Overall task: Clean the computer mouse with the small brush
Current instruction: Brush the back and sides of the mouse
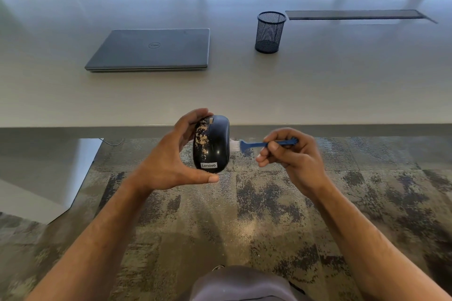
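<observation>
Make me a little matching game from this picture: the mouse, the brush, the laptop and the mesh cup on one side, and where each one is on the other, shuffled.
Things:
1. mouse
2. small brush
3. laptop
4. mesh cup

Places:
A. lying closed on the table
B. held in the left hand, off the table
C. standing upright on the table, right of the laptop
D. held in the right hand, bristles toward the mouse

Pairs: 1-B, 2-D, 3-A, 4-C
</observation>
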Demonstrator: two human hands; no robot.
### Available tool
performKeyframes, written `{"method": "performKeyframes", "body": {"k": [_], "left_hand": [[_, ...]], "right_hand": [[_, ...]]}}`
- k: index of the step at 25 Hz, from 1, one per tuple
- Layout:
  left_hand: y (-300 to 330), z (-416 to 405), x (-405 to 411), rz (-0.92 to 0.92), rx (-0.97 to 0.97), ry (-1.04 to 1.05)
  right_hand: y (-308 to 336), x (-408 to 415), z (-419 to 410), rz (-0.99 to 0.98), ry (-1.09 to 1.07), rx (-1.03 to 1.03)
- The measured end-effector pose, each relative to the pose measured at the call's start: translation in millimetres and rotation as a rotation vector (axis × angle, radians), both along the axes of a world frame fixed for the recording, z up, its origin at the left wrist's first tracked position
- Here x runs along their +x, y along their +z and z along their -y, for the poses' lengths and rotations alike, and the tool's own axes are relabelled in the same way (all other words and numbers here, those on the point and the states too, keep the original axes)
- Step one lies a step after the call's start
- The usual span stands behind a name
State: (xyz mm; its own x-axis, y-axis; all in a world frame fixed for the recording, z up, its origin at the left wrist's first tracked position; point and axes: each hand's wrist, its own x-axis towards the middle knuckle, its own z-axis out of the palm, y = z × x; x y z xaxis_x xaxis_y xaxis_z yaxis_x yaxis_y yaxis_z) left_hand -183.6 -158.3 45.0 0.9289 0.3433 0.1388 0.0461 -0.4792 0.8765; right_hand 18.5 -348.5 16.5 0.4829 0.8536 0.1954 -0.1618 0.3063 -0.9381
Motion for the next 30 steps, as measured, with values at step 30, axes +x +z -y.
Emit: {"method": "performKeyframes", "body": {"k": [30], "left_hand": [[-1,-3,3,-0.014,0.000,0.019]], "right_hand": [[8,-5,4,0.117,0.005,0.015]]}}
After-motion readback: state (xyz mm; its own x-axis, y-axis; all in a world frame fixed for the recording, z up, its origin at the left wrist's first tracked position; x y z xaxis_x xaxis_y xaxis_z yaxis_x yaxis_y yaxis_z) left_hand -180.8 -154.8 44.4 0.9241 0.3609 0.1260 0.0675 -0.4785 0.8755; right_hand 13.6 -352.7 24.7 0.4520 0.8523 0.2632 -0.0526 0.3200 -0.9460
